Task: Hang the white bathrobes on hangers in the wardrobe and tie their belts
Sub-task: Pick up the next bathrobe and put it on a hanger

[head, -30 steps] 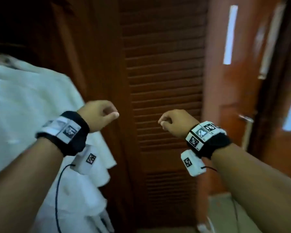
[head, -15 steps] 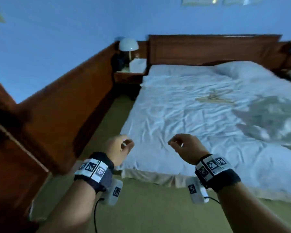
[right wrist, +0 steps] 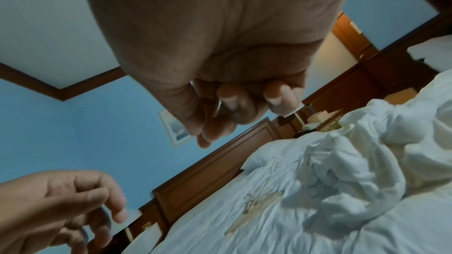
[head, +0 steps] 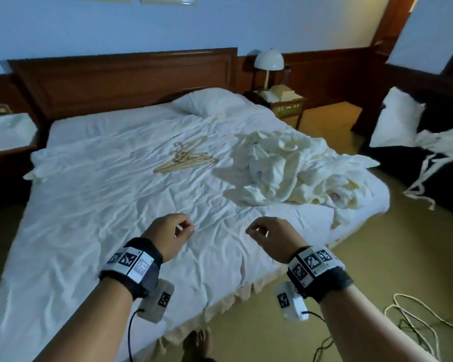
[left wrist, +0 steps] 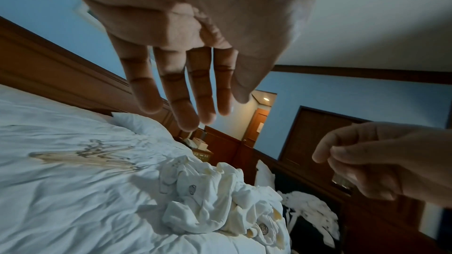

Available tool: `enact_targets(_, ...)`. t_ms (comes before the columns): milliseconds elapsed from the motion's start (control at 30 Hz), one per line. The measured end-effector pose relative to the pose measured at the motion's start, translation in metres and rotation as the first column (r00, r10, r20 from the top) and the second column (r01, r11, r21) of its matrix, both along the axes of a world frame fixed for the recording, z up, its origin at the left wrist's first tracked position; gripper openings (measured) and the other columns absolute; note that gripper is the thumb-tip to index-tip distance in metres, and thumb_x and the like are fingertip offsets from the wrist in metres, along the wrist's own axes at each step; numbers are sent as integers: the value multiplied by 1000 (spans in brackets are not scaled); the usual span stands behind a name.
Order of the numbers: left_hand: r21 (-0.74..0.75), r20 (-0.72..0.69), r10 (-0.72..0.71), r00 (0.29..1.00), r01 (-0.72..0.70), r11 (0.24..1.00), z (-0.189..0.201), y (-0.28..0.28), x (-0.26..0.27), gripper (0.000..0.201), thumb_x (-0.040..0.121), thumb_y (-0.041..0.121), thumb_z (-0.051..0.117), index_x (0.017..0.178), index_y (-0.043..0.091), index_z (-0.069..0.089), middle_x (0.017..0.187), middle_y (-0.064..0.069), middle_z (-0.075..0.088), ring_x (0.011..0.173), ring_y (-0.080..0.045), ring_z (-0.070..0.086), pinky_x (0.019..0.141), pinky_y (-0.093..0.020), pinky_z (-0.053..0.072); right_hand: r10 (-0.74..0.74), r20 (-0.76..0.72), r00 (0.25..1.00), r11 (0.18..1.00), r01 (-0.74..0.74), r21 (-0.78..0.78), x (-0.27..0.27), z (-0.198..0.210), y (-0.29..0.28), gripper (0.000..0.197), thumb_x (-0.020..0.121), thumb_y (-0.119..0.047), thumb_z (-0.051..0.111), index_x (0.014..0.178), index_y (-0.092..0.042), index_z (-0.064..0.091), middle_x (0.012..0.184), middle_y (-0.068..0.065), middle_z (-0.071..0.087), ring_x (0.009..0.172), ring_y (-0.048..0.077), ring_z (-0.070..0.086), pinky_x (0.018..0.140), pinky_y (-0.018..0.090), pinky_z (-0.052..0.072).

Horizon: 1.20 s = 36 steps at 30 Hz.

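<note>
- Step looks like fetching a robe: bathrobes [head: 285, 168] lie heaped on the bed's [head: 102, 205] right side, hangers [head: 186, 159] just beside them.
- Your left hand [head: 168, 236] hangs relaxed, right hand [head: 275, 236] loosely curled, both empty.
- Next, I'd guess: grab one robe plus a hanger.

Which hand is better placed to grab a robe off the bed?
Probably the right hand: the crumpled bathrobes lie on its side of the bed; the left hand hangs farther from them. Both are empty.

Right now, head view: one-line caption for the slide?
Left hand and right hand hover empty over the bed; hangers and crumpled bathrobes lie ahead.
</note>
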State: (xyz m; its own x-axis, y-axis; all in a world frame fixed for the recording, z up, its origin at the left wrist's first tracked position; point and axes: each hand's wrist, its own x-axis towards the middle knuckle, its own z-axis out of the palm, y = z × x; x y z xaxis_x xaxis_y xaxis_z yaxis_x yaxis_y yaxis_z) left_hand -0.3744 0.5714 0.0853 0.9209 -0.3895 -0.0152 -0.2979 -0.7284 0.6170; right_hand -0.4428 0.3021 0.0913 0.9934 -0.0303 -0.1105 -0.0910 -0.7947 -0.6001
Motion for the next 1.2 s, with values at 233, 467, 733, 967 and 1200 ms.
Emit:
enact_targets(233,68,-34,-232,972,234,970,-17,-104,176,12,93,26,58,86,18,64,87,5,65,78,-12,59,69,-23,43,-211,-4,977,977,211,-5,130,-5,-99,15,92,-30,57,96,-25,71,78,-3,68,74,14,61,70,31,50)
enact_targets(467,146,-100,-387,917,398,906,-32,-215,307,13,92,27,57,79,27,58,83,7,64,71,-5,57,67,-24,44,-356,-110,928,935,354,-40,205,-42,-192,13,92,-30,55,94,-27,68,81,-5,67,77,14,62,72,29,51)
enact_targets(733,134,-192,-305,933,333,934,-73,-307,401,8,90,26,59,87,24,66,86,9,66,76,-9,62,71,-26,51,-408,-249,879,912,406,-60,320,-116,-323,16,89,-29,58,101,-29,67,73,-15,56,73,11,57,66,26,44)
enact_targets(967,203,-217,-133,967,178,963,-88,-330,454,9,91,23,59,85,29,63,89,11,65,79,-9,62,75,-30,52,-456,-437,775,848,528,50,447,-197,-400,52,88,-32,63,136,-20,45,122,8,62,109,29,60,94,34,47)
enact_targets(1200,251,-330,-14,944,101,963,-105,-340,459,9,92,24,57,89,29,64,90,13,63,79,-3,60,64,-14,43,-607,-550,573,678,735,17,545,-228,-443,80,78,-49,70,139,-10,37,124,9,55,114,30,56,94,38,44)
